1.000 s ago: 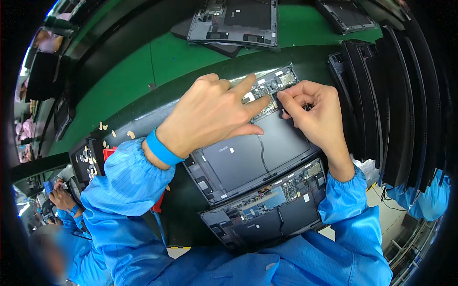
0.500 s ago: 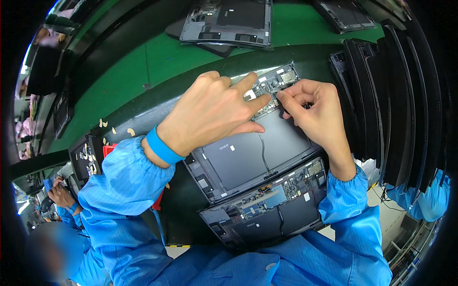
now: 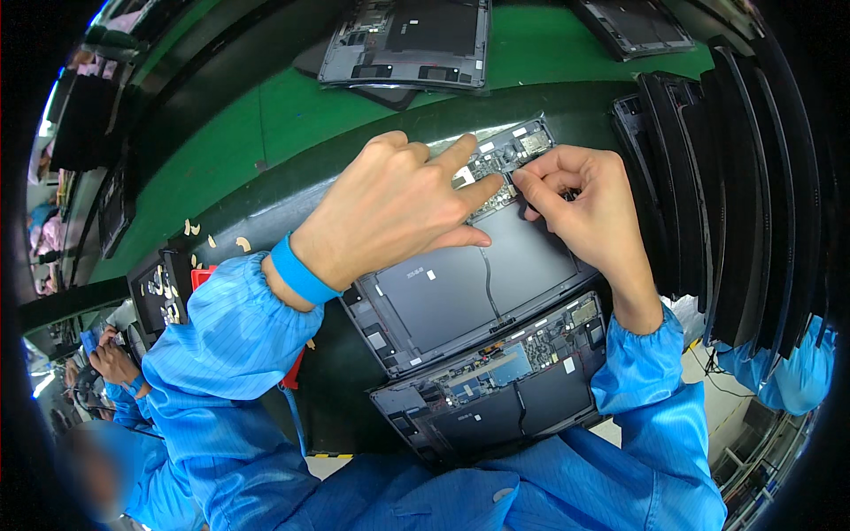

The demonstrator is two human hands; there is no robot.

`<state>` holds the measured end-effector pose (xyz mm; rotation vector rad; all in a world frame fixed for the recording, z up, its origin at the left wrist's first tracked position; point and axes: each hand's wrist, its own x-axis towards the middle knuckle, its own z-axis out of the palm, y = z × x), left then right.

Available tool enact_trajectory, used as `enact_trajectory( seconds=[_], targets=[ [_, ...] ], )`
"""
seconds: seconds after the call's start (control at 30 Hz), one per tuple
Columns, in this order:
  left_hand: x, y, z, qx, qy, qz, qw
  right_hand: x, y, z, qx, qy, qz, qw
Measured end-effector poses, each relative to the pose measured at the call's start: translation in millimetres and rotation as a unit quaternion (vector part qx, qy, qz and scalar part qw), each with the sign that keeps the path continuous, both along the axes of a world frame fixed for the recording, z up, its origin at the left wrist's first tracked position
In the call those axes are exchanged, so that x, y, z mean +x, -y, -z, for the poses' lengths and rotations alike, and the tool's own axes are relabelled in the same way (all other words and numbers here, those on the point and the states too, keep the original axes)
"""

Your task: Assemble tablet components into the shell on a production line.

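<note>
A green work surface [image 3: 212, 164] sweeps across from ten o'clock to one o'clock. A row of dark panels [image 3: 735, 203] stands on edge at three o'clock. The open laptop base [image 3: 443, 305] under the hands lies just around the middle, its long side slanting up toward two o'clock. A second open base [image 3: 553, 380] sits at five o'clock, close against its lower edge, and a third open unit [image 3: 443, 35] rests on the green at twelve.

The left hand [image 3: 398, 199] comes in from nine o'clock, palm down and spread: its index and middle fingers reach apart over the circuit board [image 3: 509, 157], and its thumb stretches out separately above the flat black battery [image 3: 434, 310]. It appears to grip nothing; whether the fingertips press on the board cannot be told.

The right hand [image 3: 584, 203] comes in from four o'clock, fingers curled, thumb and index tips drawn together at the board's lower right. Whether a small part sits between those tips is hidden.

A blue band [image 3: 303, 273] circles the left wrist. A thin black cable [image 3: 489, 283] runs down the battery. Pale curved pieces [image 3: 243, 243] lie at nine o'clock.
</note>
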<state>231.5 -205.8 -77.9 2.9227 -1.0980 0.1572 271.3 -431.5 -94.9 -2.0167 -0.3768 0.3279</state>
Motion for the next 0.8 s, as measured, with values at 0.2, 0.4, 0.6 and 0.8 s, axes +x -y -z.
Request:
enact_trajectory(
  seconds=[0.2, 0.4, 0.6, 0.8],
  targets=[
    [-0.8, -2.1, 3.2, 0.000, 0.025, 0.013, 1.000, 0.7, 0.6, -3.3, -0.014, -0.003, -0.008, 1.000],
    [-1.2, -2.0, 3.9, 0.009, 0.010, 0.009, 1.000, -0.3, -0.1, -5.8, -0.031, 0.000, -0.012, 0.999],
    [-2.2, -1.9, 4.3, -0.015, 0.001, -0.005, 1.000, -0.3, 4.2, -5.2, -0.014, -0.041, 0.033, 0.999],
    [-5.1, -3.8, 6.7, -0.013, 0.029, 0.002, 0.999, -4.1, 2.0, -1.6, 0.007, -0.021, 0.006, 1.000]
  ],
)
